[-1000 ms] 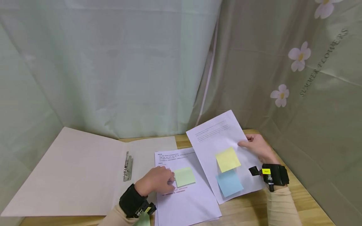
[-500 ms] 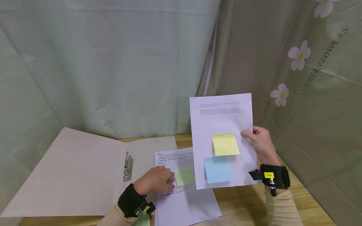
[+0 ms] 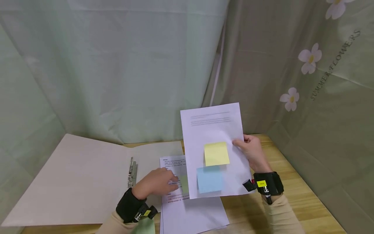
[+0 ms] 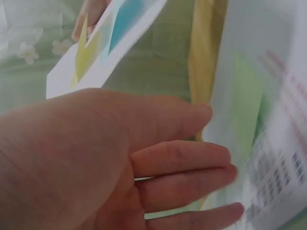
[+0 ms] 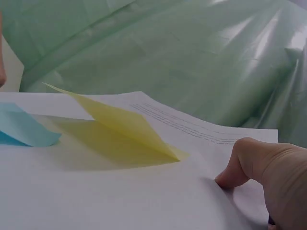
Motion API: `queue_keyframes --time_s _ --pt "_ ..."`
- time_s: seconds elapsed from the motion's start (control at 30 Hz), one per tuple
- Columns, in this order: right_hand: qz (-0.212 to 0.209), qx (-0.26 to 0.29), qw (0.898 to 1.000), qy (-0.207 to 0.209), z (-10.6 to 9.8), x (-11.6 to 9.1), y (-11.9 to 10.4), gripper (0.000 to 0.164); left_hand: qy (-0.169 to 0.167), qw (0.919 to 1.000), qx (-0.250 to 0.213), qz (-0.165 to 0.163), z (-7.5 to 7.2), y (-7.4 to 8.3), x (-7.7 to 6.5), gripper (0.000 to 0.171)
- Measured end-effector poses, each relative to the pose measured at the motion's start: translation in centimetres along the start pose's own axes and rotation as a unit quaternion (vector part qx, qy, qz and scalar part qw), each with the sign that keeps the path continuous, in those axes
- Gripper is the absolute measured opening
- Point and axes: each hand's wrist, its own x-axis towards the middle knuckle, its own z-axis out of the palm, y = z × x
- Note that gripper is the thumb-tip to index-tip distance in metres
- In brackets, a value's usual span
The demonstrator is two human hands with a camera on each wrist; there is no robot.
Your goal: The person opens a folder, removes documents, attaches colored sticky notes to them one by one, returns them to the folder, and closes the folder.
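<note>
My right hand (image 3: 254,152) pinches a printed sheet of paper (image 3: 194,146) by its right edge, the thumb on the front. The sheet is raised and tilted, overlapping a stack of printed pages (image 3: 201,219) in the head view. On it are a yellow sticky note (image 3: 217,154) and, below that, a blue sticky note (image 3: 209,179); in the right wrist view the yellow note's (image 5: 134,134) free end lifts off the paper. Over the stack's left side is my left hand (image 3: 157,182), fingers extended and holding nothing in the left wrist view. A green sticky note (image 3: 183,184) on the stack is partly hidden.
An open white binder (image 3: 73,182) lies at the left on the wooden table (image 3: 298,195), its metal clip (image 3: 132,174) near the fold. Another green piece of paper (image 3: 146,226) shows beneath my left wrist. A curtain (image 3: 117,65) hangs behind and at the sides.
My right hand has lifted the sheet off the table side, turned it more upright, then moved it left over the stack. My left hand has drawn slightly left and its fingers have come off the green note.
</note>
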Motion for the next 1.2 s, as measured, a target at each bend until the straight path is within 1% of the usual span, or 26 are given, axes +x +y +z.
queue_keyframes --time_s 0.07,0.2,0.3,0.37,0.5,0.6,0.67,0.77,0.83,0.87,0.97,1.03,1.17,1.2 --pt "0.000 0.006 1.000 -0.013 0.8 0.0 0.1 0.050 0.003 0.9996 -0.014 -0.024 -0.6 -0.1 -0.4 0.024" --pt "0.003 0.008 0.999 -0.036 2.6 -0.1 0.6 0.048 0.008 0.9971 -0.013 -0.075 -1.8 -0.6 -1.3 0.020" --pt "0.004 0.006 0.999 -0.047 4.0 -0.2 1.1 0.046 0.008 0.9946 0.000 -0.104 -2.4 -1.0 -1.8 0.027" --pt "0.005 0.003 0.998 -0.056 4.8 -0.2 1.6 0.045 0.005 0.9939 0.005 -0.110 -2.6 -1.2 -2.1 0.035" --pt "0.011 -0.010 0.997 -0.072 6.4 -0.2 2.8 0.041 0.000 0.9948 0.009 -0.102 -2.9 -1.3 -2.3 0.051" --pt "0.008 -0.036 0.994 -0.098 7.4 -0.1 3.8 0.034 -0.003 0.9947 0.012 -0.102 -2.9 -1.2 -2.3 0.054" --pt "-0.002 -0.075 0.989 -0.124 8.0 -0.2 4.7 0.024 -0.006 0.9940 0.014 -0.109 -2.8 -1.0 -2.2 0.048" --pt "-0.015 -0.144 0.977 -0.159 8.7 -0.3 5.7 0.011 -0.016 0.9922 0.014 -0.122 -2.7 -0.7 -2.0 0.034" --pt "-0.024 -0.182 0.968 -0.170 9.1 -0.3 6.2 0.011 -0.025 0.9907 0.015 -0.133 -2.6 -0.5 -1.8 0.026" --pt "-0.024 -0.194 0.965 -0.173 9.3 -0.3 6.4 0.012 -0.029 0.9901 0.016 -0.137 -2.6 -0.5 -1.8 0.025" --pt "-0.021 -0.215 0.961 -0.172 9.8 -0.4 6.8 0.013 -0.033 0.9886 0.021 -0.146 -2.6 -0.3 -1.6 0.024" --pt "-0.016 -0.228 0.958 -0.173 10.0 -0.4 6.9 0.017 -0.035 0.9879 0.022 -0.149 -2.6 -0.3 -1.6 0.025" --pt "-0.008 -0.254 0.950 -0.183 9.6 -0.4 6.6 0.027 -0.043 0.9870 0.022 -0.153 -2.4 -0.3 -1.4 0.026" --pt "-0.010 -0.260 0.948 -0.184 9.3 -0.4 6.3 0.025 -0.045 0.9869 0.023 -0.154 -2.4 -0.4 -1.3 0.026"
